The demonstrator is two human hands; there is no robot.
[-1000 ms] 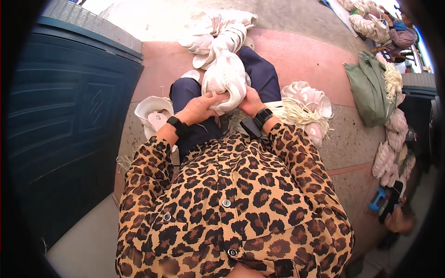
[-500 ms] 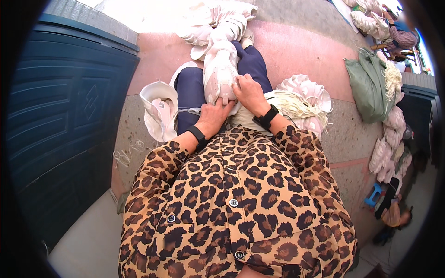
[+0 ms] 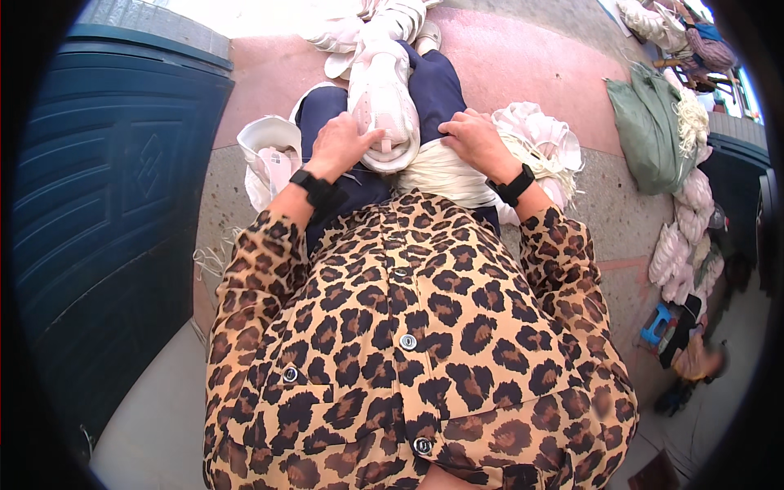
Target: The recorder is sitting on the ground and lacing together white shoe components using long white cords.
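A white and pink shoe upper (image 3: 390, 102) lies lengthwise between my thighs, its rounded opening toward me. My left hand (image 3: 341, 147) grips its left side, the thumb laid over the pink tab near the opening. Apart from the shoe upper, above my right thigh, my right hand (image 3: 480, 143) has its fingers bent together in a pinch; whatever they hold is too small to make out. Just beneath that hand, a bundle of cream laces (image 3: 445, 175) spreads across my lap. A thin pale strand runs beside my left wrist.
More white and pink uppers (image 3: 268, 159) rest by my left thigh, others (image 3: 539, 135) by my right. A dark blue door (image 3: 122, 180) stands at left. To the right are a green sack (image 3: 653, 139), pink-white bundles (image 3: 674, 257), a blue object (image 3: 656, 325) and another person (image 3: 698, 359).
My right hand has left the shoe upper and moved right, over my thigh. My left hand has slid up from the near end to the upper's left side.
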